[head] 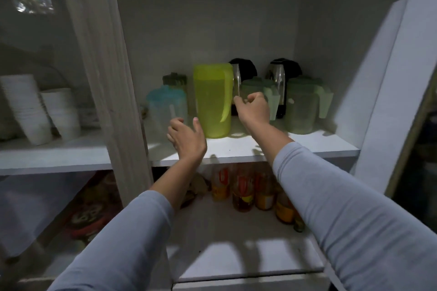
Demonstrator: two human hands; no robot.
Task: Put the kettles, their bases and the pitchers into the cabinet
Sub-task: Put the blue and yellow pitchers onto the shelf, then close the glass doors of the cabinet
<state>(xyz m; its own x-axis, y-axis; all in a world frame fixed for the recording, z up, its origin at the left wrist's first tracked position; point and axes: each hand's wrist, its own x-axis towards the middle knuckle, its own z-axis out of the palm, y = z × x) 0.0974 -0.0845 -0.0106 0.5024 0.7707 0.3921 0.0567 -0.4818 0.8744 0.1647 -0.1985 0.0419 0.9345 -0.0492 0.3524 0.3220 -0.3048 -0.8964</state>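
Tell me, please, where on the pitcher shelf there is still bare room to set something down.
Bare room lies along the shelf's front edge, in front of the green pitchers, and to their right towards the open door. The back is crowded: two kettles stand behind the pitchers, and the yellow pitcher and blue pitcher fill the left.

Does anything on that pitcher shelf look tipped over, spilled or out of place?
Nothing stands out. The yellow-green pitcher, blue pitcher, two pale green pitchers and two kettles all stand upright on the shelf, with no spill visible.
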